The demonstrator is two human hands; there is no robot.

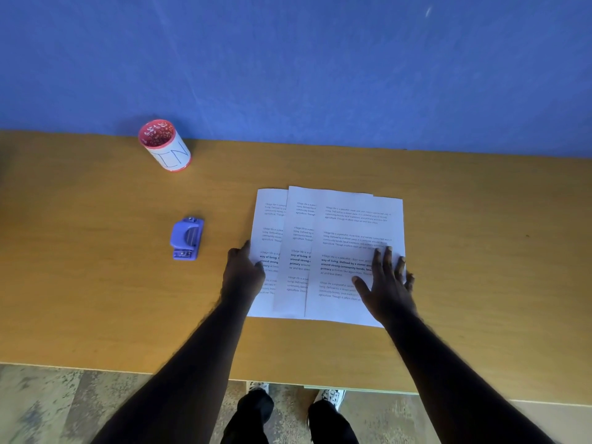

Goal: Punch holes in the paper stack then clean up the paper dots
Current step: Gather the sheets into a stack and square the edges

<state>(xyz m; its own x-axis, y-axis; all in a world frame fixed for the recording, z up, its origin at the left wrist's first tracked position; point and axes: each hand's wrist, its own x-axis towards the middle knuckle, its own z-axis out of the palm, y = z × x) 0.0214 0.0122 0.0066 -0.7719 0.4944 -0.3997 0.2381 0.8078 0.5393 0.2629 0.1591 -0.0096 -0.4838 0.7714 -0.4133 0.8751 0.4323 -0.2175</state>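
Observation:
Three printed white sheets [339, 225] lie fanned out and overlapping on the wooden table [96, 283]. My left hand [242, 272] rests at the left edge of the leftmost sheet, thumb on the paper. My right hand [386, 280] lies flat with fingers spread on the top sheet near its right edge. A small purple hole punch [186, 238] sits on the table to the left of the papers, apart from both hands.
A red and white cup [165, 145] marked with letters stands at the back left by the blue wall [288, 59]. The table's front edge runs below my arms, with my legs and shoes over the floor [64, 405] beneath.

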